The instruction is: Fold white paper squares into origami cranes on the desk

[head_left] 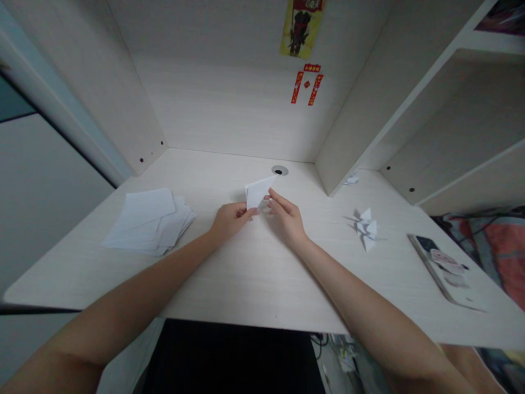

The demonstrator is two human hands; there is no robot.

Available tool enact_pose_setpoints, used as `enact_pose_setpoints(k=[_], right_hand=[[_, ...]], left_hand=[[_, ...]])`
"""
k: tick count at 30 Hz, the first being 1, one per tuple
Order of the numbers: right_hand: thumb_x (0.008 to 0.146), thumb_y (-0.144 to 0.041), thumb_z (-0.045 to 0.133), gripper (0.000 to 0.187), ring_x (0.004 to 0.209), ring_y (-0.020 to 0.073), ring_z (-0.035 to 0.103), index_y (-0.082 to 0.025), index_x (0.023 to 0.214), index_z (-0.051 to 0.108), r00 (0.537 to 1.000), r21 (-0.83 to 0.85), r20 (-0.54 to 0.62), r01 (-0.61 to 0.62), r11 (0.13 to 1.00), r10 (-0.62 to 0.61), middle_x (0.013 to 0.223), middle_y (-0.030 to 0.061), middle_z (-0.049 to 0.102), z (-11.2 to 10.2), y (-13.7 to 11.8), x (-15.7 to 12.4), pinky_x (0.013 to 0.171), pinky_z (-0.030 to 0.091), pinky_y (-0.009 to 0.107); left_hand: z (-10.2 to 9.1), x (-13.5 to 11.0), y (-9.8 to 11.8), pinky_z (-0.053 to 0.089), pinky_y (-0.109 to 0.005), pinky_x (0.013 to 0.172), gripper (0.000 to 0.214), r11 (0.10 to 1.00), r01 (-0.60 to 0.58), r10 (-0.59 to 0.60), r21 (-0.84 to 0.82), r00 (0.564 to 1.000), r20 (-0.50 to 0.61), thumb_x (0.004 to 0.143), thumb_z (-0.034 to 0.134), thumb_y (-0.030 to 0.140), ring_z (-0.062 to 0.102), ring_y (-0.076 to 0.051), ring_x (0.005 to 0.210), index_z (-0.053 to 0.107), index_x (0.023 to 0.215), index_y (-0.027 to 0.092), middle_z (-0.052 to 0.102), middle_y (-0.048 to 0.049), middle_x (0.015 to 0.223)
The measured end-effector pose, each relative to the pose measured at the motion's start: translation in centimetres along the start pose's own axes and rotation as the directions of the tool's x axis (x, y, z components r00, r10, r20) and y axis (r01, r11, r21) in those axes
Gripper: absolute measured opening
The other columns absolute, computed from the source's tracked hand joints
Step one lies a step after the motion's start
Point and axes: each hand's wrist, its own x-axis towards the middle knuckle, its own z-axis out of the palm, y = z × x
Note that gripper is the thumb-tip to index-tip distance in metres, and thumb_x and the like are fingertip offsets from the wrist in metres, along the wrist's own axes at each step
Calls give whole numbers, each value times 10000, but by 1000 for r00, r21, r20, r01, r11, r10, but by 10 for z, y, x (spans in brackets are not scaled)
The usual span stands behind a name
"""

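Note:
A folded piece of white paper [258,192] is held up over the middle of the desk, its top corner pointing to the upper right. My left hand [232,220] pinches its lower left part, the thumb lying across the front. At the right edge of the paper, the bent fingers of my right hand [286,215] close on it; the exact contact of the fingertips is hard to see. To the right lie folded paper cranes [366,227], close together. A loose stack of white paper sheets [150,221] lies to the left of my hands.
A phone [447,273] lies at the desk's right side. Behind the paper is a round cable hole [280,171] near the back panel. An upright divider [348,126] stands at the right rear. The desk's front edge [246,325] runs below my forearms.

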Motion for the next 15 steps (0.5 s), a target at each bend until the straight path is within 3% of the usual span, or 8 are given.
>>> enact_pose_setpoints(k=[3,7,10,15], right_hand=[[673,-399,698,529,846,172,606,-253,1175,618,1000,-59,14,-13,998,14,1053,62,682,6,-2,-4,752,466,337],[611,-371,753,627,811,151,590,-257,1206,591,1000,-121,19,9,993,-6,1055,51,675,9,-3,-7,715,467,302],[568,-332,782,654,815,156,579,-251,1192,602,999,-169,-2,46,984,-47,1036,43,677,8,1,-7,701,459,291],[588,-352,766,550,789,165,559,-247,1116,655,996,-205,-12,88,975,-93,996,43,682,7,3,-6,684,451,290]], left_hand=[[-1,-1,3,352,-205,520,362,995,-11,13,98,1000,-24,820,491,466,553,-122,552,702,761,179,668,-11,627],[-4,-2,9,352,-213,568,290,971,-144,141,190,990,27,841,476,374,546,-124,609,678,740,192,636,-6,675],[-4,-2,11,376,-213,618,228,965,-215,202,148,975,97,840,488,327,561,-131,691,680,816,206,638,-13,769],[-3,-2,10,432,-233,731,271,985,-167,161,43,981,110,762,616,398,602,-158,801,688,967,237,681,-21,912]])
